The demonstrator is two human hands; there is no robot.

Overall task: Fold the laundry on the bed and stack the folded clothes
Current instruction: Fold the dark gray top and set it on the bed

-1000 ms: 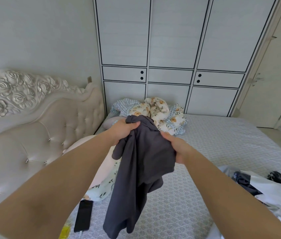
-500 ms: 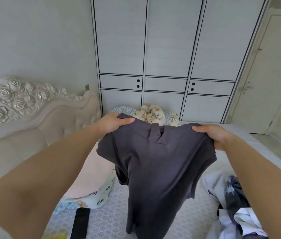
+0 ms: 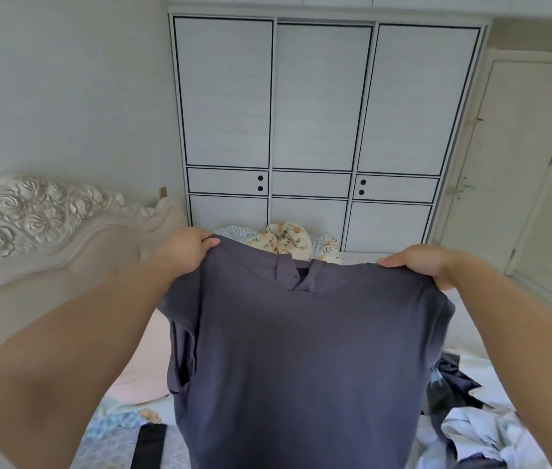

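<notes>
Dark grey shirt (image 3: 301, 350) held up and spread wide at centre frame, hanging from its two shoulders, short button placket at the neck visible just above the middle. Its lower part runs out of the bottom edge of the frame.

Left hand (image 3: 185, 250), centre left: fingers curled over the shirt's left shoulder seam, thumb pinching the cloth from the near side. Right hand (image 3: 420, 264), centre right: fingers closed over the other shoulder, thumb lying along the top edge of the fabric. Both forearms reach in from the lower corners.

Bed (image 3: 464, 306) lies behind and below the shirt (only strips of its pale patterned cover show at either side). Pile of unfolded laundry (image 3: 470, 424) at lower right, white and dark pieces mixed, lying on the bed just beside the hanging shirt. Black flat object (image 3: 148, 446) at bottom left on the cover; cannot tell what it is.

Floral pillows (image 3: 288, 240) at the far end, peeking over the shirt's collar. Carved rose headboard (image 3: 31, 218) at middle left. White wardrobe (image 3: 318, 113) with black trim fills the upper centre; door (image 3: 521, 164) at right.
</notes>
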